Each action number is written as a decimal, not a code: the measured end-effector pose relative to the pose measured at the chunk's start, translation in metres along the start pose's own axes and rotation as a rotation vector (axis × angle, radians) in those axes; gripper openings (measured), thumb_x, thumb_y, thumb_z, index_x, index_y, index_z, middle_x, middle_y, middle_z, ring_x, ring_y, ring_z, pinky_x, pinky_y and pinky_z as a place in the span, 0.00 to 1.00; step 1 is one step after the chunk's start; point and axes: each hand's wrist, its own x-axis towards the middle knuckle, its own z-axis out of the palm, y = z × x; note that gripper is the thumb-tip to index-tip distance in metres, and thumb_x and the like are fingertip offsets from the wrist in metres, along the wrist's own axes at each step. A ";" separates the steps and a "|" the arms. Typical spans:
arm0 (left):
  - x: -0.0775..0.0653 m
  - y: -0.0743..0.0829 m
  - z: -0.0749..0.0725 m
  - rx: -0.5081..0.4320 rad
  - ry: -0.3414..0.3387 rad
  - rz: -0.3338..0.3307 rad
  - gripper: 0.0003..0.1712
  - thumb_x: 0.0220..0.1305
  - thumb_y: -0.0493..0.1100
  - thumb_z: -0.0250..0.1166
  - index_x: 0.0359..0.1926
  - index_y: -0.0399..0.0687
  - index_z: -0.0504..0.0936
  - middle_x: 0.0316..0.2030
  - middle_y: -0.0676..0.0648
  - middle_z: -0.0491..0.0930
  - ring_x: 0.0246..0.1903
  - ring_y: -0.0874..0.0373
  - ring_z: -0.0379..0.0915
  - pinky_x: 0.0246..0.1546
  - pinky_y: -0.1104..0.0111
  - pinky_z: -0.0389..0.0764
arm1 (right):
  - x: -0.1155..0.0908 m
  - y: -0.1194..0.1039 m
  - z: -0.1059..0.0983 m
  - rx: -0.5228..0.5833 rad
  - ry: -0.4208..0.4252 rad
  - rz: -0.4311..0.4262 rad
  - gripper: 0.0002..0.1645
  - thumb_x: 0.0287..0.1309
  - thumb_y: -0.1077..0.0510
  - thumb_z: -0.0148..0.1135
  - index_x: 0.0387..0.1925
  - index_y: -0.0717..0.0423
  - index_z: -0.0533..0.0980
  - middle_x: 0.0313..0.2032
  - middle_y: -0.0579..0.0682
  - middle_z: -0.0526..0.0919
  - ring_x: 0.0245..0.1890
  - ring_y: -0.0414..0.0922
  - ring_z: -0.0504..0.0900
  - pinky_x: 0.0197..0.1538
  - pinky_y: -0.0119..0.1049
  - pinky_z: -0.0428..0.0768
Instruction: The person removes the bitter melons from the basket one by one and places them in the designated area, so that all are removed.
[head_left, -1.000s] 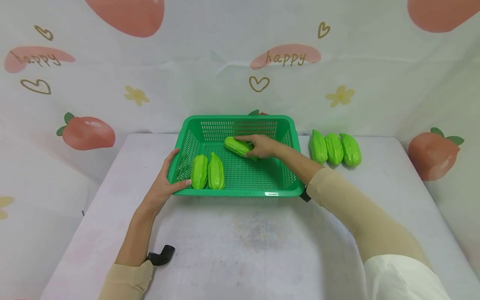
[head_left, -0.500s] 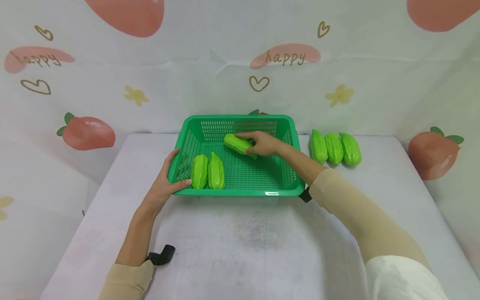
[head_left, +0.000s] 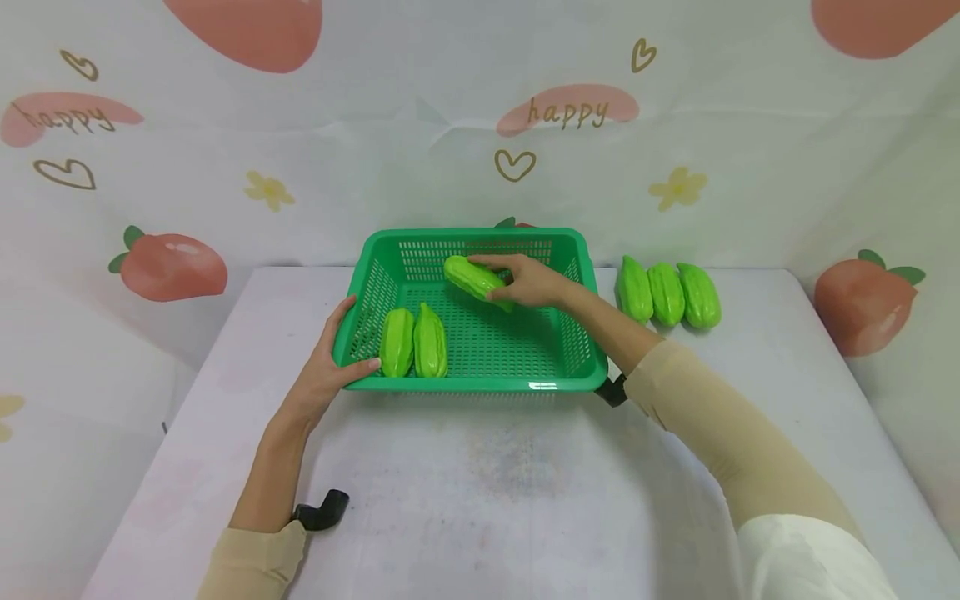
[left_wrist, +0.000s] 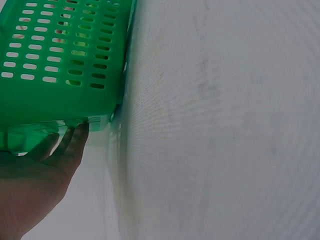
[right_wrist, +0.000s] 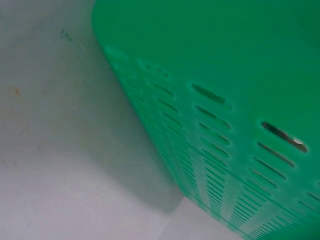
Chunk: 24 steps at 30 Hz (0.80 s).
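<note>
In the head view, my right hand (head_left: 534, 282) grips a bright green, ribbed bitter melon (head_left: 469, 277) between thumb and fingers, raised inside the back half of a green plastic basket (head_left: 480, 385). Two more bitter melons, a left one (head_left: 397, 343) and a right one (head_left: 431, 342), lie side by side in the basket's front left corner. My left hand (head_left: 324, 367) holds the basket's left end, thumb over the front rim and fingers along the outside. From the left wrist view, the left fingers (left_wrist: 75, 142) touch the basket rim. Only the basket's slotted outer wall (right_wrist: 210, 60) and table show in the right wrist view.
Three bitter melons (head_left: 666, 293) stand in a row on the white table (head_left: 510, 483), right of the basket. Behind the table hangs a printed cloth (head_left: 420, 158). A black wrist mount (head_left: 324, 510) sticks out from the left wrist.
My right hand has lifted the bitter melon, which moves up and slightly back in the basket. The left hand keeps its place on the rim.
</note>
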 end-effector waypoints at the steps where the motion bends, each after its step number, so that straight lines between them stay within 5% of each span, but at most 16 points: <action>1: 0.000 0.000 0.000 0.002 0.001 0.001 0.56 0.63 0.38 0.67 0.78 0.76 0.41 0.78 0.51 0.35 0.75 0.45 0.34 0.68 0.41 0.43 | 0.000 0.000 0.000 0.006 0.001 -0.003 0.41 0.64 0.60 0.65 0.75 0.42 0.60 0.67 0.56 0.69 0.40 0.47 0.75 0.39 0.38 0.73; 7: 0.002 0.001 0.001 0.005 0.000 -0.001 0.56 0.63 0.38 0.67 0.78 0.75 0.41 0.78 0.51 0.35 0.75 0.45 0.34 0.68 0.41 0.43 | -0.004 -0.002 -0.002 0.025 0.008 -0.017 0.40 0.65 0.59 0.64 0.75 0.42 0.60 0.66 0.55 0.70 0.43 0.48 0.75 0.41 0.39 0.75; 14: 0.001 0.003 0.001 0.013 0.001 -0.008 0.57 0.62 0.39 0.68 0.78 0.76 0.40 0.78 0.50 0.35 0.75 0.45 0.36 0.67 0.41 0.45 | -0.009 -0.004 -0.004 0.066 0.014 -0.060 0.40 0.66 0.59 0.64 0.75 0.45 0.60 0.65 0.56 0.72 0.60 0.50 0.74 0.54 0.45 0.75; 24: -0.001 0.002 0.001 0.016 0.003 -0.003 0.57 0.63 0.39 0.67 0.78 0.76 0.40 0.78 0.51 0.35 0.75 0.45 0.34 0.68 0.41 0.43 | -0.024 -0.006 -0.008 0.084 0.064 -0.105 0.40 0.64 0.58 0.65 0.74 0.45 0.62 0.68 0.53 0.70 0.63 0.51 0.72 0.61 0.47 0.71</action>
